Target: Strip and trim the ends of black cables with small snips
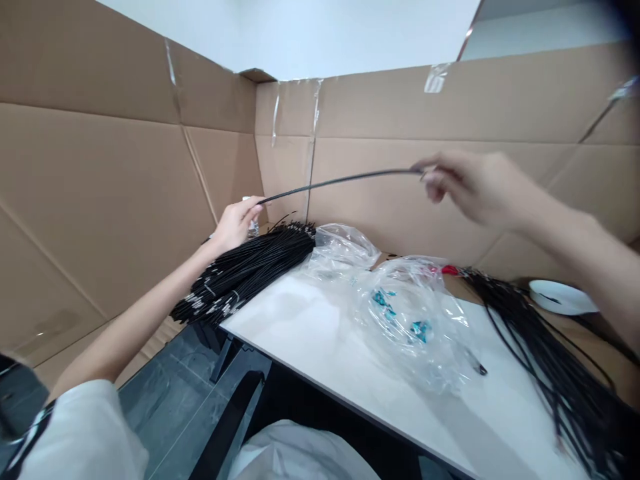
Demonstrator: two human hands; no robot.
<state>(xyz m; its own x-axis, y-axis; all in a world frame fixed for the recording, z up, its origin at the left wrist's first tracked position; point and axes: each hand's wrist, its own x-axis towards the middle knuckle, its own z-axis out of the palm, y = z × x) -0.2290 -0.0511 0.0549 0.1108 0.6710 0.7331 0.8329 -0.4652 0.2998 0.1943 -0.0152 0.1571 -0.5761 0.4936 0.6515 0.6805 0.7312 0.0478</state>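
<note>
A single thin black cable (340,180) stretches in the air between both my hands. My left hand (236,223) is closed on its left end, just above a thick bundle of black cables (250,267) lying on the table's left corner. My right hand (473,183) is raised at the upper right and pinches the cable's right end with its fingertips.
A white table (310,347) carries crumpled clear plastic bags (410,313) with small teal pieces inside. A second pile of black cables (545,360) lies at the right, with a white bowl (563,297) behind it. Brown cardboard walls (100,200) enclose the table on the left and back.
</note>
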